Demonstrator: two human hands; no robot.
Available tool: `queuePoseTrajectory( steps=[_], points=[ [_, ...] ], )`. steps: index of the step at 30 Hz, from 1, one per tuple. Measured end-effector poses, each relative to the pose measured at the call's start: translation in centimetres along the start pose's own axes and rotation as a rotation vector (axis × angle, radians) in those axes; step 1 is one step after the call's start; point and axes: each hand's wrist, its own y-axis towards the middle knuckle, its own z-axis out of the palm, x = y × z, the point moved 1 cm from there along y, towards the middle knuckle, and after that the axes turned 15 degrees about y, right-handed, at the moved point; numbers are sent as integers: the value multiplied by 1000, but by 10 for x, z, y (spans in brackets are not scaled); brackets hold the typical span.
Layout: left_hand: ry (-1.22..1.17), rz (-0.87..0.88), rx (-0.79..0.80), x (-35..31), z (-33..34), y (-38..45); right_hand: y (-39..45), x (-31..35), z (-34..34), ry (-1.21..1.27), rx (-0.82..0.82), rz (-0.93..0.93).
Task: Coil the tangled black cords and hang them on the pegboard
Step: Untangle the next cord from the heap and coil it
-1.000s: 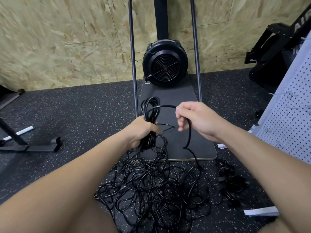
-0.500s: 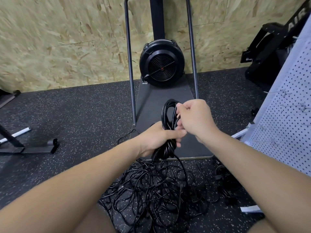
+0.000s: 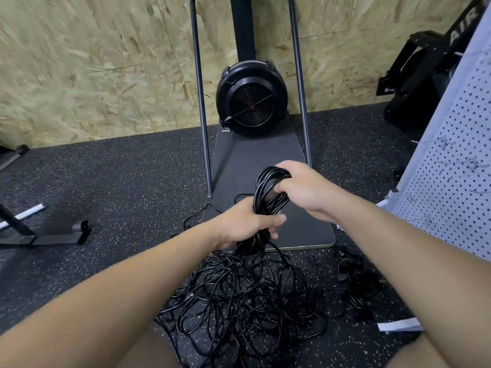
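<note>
Closest in, the big tangle of cords (image 3: pixel 239 296) sprawls on the floor (image 3: pixel 119 195) right below the grip, with a strand running up into it. Left hand (image 3: pixel 247 224) has its fingers and thumb wrapped tight round the waist of the coil (image 3: pixel 268 192), while the right hand (image 3: pixel 303 187), just above, has its fingers curled round the top of the loops. Cord looks light, floppy and a bit slick, so I'd pinch it where the loops bunch or they'll spring apart. A smaller cord bundle (image 3: pixel 356 277) lies to the right of the grip, and the pegboard (image 3: pixel 451 166) stands farther right.
</note>
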Motion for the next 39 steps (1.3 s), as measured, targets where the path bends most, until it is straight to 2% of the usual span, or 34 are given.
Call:
queuePoseTrajectory(
  steps=[4, 7, 13, 17, 19, 23, 28, 33, 35, 39],
  points=[
    [-326, 37, 239, -4, -19, -8, 0, 6, -13, 427, 254, 38],
    [-479, 89, 389, -2, -33, -12, -2, 10, -16, 582, 350, 45],
    [-569, 81, 441, -5, -35, -18, -3, 12, -8, 627, 432, -6],
    [-464, 128, 456, -8, -40, -25, -6, 19, -6, 632, 431, 0],
    [-431, 168, 502, -10, -42, -28, -8, 23, -2, 709, 412, 28],
    [-447, 217, 555, -18, -38, -33, -9, 30, -2, 786, 418, 53],
    [-496, 178, 484, -17, -28, -33, -6, 26, -14, 521, 430, -45],
    [-518, 125, 374, -17, -16, -27, -1, 10, 1, 480, 159, -74],
    [-500, 122, 335, -20, -10, -24, -2, 9, 6, 548, 85, -78],
    [-299, 151, 273, -29, -5, -23, -7, 15, 13, 918, 148, -65]
  ],
)
